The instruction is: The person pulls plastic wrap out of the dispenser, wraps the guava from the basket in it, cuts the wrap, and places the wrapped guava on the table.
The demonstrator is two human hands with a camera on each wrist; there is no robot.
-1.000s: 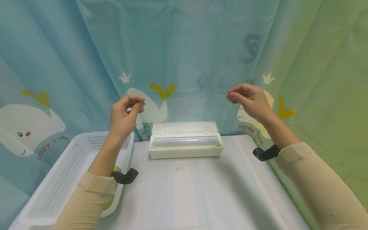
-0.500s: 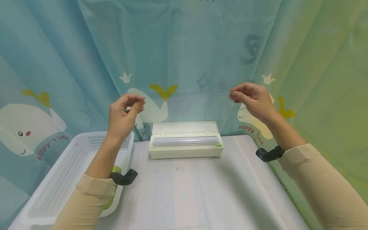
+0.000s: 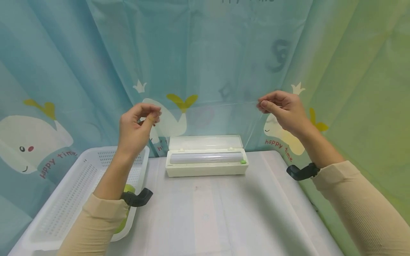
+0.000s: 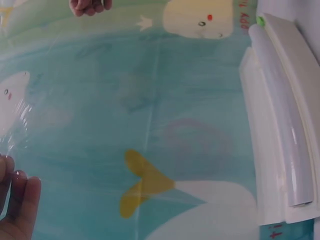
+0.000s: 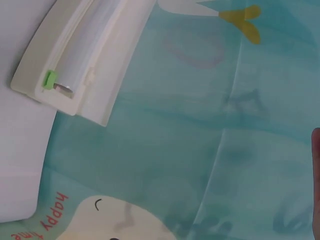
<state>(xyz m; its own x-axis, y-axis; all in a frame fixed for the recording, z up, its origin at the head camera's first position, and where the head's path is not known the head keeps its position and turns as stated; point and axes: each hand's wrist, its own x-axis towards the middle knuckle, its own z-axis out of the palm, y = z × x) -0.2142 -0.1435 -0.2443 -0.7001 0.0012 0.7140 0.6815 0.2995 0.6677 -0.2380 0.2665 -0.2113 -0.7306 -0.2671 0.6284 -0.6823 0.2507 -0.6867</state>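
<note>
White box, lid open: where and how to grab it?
Probably by both short ends of the box, one hand from each side. It lies long and low on the table; the open lid is raised along the back, the roll spans the middle, and the green clip sits front right, so keep fingers below it.

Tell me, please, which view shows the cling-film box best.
The head view: the whole cling-film box fits there, open lid included. The left wrist view crops one side; the right wrist view misses one end.
</note>
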